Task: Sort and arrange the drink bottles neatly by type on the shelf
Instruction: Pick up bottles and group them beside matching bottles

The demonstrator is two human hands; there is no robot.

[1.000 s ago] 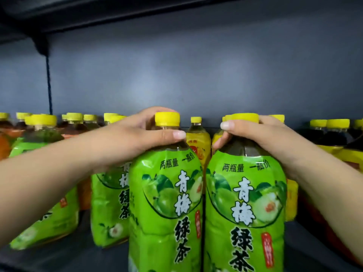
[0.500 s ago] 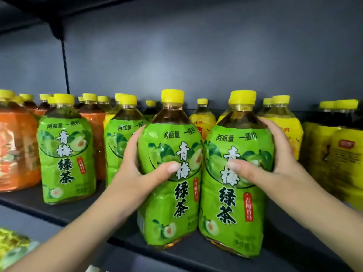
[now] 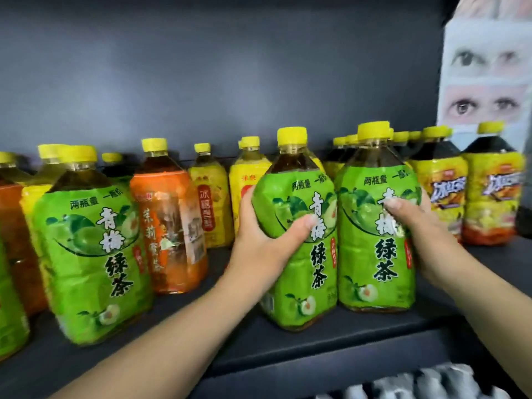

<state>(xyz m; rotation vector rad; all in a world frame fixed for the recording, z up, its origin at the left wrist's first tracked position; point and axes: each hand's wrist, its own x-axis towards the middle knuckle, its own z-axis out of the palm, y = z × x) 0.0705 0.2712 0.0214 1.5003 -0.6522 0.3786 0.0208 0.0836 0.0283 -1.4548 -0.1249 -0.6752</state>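
Note:
Two green-label plum green tea bottles with yellow caps stand side by side on the dark shelf (image 3: 288, 349). My left hand (image 3: 264, 240) grips the left green bottle (image 3: 299, 254), which tilts slightly left. My right hand (image 3: 417, 231) holds the right green bottle (image 3: 374, 254), which is upright. A third green bottle (image 3: 92, 254) stands apart at the front left, leaning. Behind it stands an orange-label tea bottle (image 3: 169, 226).
Yellow-label bottles (image 3: 213, 203) line the back row. Yellow iced-tea bottles (image 3: 489, 197) with dark liquid stand at the right. More orange bottles (image 3: 14, 240) sit at far left. A printed poster (image 3: 486, 67) hangs at upper right. Wrapped white goods (image 3: 417, 381) lie on the level below.
Both hands have shifted the two green bottles to the right along the shelf, opening a gap between them and the third green bottle. The view has panned right.

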